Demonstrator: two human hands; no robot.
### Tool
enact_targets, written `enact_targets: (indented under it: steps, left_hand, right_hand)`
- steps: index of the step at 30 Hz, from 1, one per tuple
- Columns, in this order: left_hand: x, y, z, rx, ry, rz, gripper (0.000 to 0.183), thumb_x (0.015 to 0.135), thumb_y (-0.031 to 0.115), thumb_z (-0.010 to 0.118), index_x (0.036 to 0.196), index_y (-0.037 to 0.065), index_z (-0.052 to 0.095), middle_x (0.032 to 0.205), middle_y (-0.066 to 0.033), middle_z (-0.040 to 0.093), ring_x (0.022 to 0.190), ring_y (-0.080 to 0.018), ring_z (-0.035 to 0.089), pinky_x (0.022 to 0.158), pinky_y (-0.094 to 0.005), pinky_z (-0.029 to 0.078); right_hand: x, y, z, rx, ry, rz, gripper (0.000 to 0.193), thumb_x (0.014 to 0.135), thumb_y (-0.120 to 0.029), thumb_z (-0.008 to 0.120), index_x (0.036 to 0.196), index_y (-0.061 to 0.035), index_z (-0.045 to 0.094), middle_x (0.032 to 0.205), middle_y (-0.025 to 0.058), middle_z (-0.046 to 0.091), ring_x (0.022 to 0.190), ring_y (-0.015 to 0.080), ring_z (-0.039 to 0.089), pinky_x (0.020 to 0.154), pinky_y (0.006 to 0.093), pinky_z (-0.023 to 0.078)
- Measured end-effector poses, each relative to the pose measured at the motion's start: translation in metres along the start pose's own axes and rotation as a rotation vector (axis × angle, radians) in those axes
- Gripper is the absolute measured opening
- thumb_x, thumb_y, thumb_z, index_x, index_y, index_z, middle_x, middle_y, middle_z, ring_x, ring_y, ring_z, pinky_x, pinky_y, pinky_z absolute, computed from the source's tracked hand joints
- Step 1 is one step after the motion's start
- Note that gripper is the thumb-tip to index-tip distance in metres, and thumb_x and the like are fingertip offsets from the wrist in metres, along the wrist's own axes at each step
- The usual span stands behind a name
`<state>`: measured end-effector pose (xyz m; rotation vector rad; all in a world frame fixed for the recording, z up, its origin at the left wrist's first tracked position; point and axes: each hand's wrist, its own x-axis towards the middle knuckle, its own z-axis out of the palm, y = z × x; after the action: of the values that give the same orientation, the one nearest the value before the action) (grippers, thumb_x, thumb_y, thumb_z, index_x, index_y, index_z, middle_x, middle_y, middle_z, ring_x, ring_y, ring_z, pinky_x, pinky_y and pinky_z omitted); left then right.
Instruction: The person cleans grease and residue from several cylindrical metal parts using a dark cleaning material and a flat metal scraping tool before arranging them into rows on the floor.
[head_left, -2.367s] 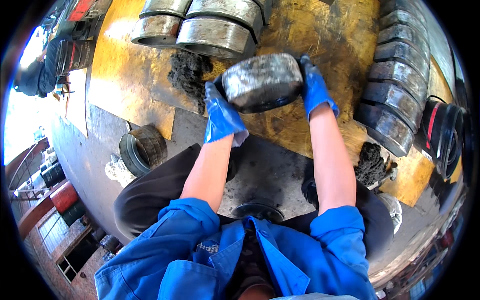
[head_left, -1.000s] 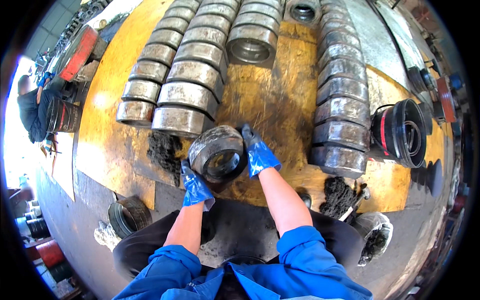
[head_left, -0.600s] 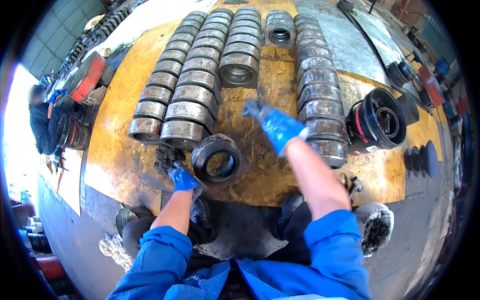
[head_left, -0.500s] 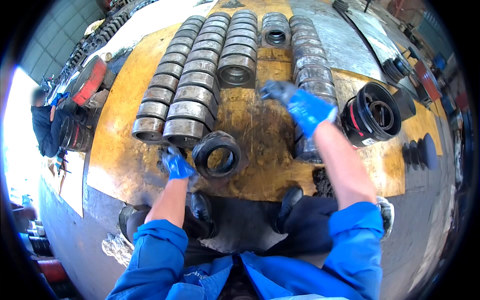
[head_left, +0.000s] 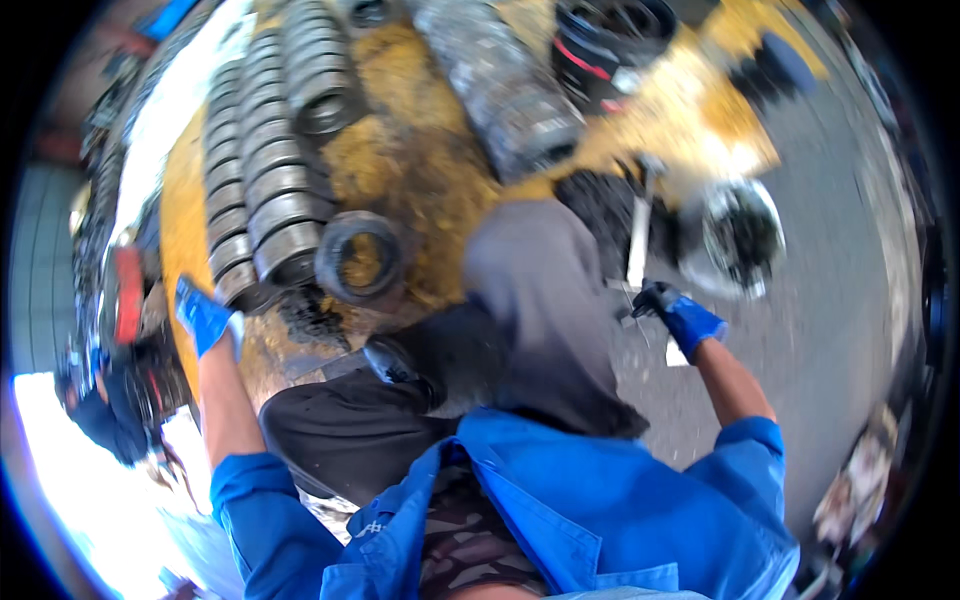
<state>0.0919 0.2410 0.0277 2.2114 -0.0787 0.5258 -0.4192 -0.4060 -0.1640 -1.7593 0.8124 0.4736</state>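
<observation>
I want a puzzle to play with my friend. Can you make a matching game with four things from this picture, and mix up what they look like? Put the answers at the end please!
Things:
1. Loose metal ring
2. Hammer
3. Bucket
4. Left hand

Clues:
A. Wears a blue glove
B. Has yellow board showing through its hole
C. Black with a red stripe
D. Has a pale handle

Right pairs: 1-B, 2-D, 3-C, 4-A
</observation>
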Motion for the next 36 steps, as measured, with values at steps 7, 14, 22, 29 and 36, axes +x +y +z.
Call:
enact_targets:
  steps: [7,14,22,29,36]
  left_hand:
    - [-0.054,-0.081,-0.028,-0.21,-0.092,-0.848,0.053,0.097,0.05,0.04,0.133,0.012,0.039,0.111,-0.0079,0.054,0.087,-0.0241,0.053,0.071,-0.0374,0.044]
    - [-0.046,-0.081,-0.041,-0.178,-0.143,-0.815,0.061,0.099,0.046,0.032,0.146,0.009,0.022,0.146,-0.013,0.037,0.129,-0.0313,0.043,0.093,-0.0401,0.042]
    - [-0.042,-0.092,-0.046,-0.137,-0.103,-0.667,0.039,0.101,0.036,0.035,0.132,0.012,0.038,0.133,-0.0105,0.05,0.115,-0.026,0.054,0.083,-0.0373,0.047]
    - [-0.05,-0.094,-0.054,-0.072,-0.116,-0.692,0.032,0.101,0.033,0.036,0.125,0.012,0.042,0.124,-0.0096,0.055,0.105,-0.0235,0.057,0.076,-0.0357,0.047]
    - [-0.052,-0.103,-0.085,0.271,-0.311,-0.52,0.026,0.1,0.03,0.036,0.117,0.013,0.047,0.114,-0.0087,0.059,0.095,-0.0211,0.06,0.07,-0.0342,0.047]
  right_hand:
    - [-0.062,0.126,0.105,-0.319,-0.022,0.355,0.038,0.093,-0.042,0.048,0.098,-0.009,0.067,0.098,0.0094,0.068,0.093,0.0253,0.066,0.081,0.0385,0.051]
    - [-0.028,0.108,0.075,-0.653,0.082,0.409,0.031,0.091,-0.039,0.048,0.102,-0.0182,0.069,0.107,0.0052,0.068,0.101,0.0264,0.065,0.085,0.042,0.05]
    - [0.026,0.054,0.021,-0.985,0.14,0.416,0.028,0.086,-0.032,0.055,0.107,-0.0225,0.071,0.116,0.0045,0.067,0.108,0.0275,0.064,0.089,0.0419,0.049]
    - [0.046,0.067,0.025,-1.025,0.043,0.408,0.023,0.084,-0.026,0.059,0.102,-0.0153,0.07,0.108,0.0106,0.068,0.101,0.0308,0.065,0.08,0.0431,0.05]
    - [0.085,0.082,0.048,-1.117,0.069,0.255,0.019,0.085,-0.028,0.057,0.094,-0.0143,0.067,0.099,0.0133,0.068,0.093,0.0329,0.066,0.075,0.0447,0.051]
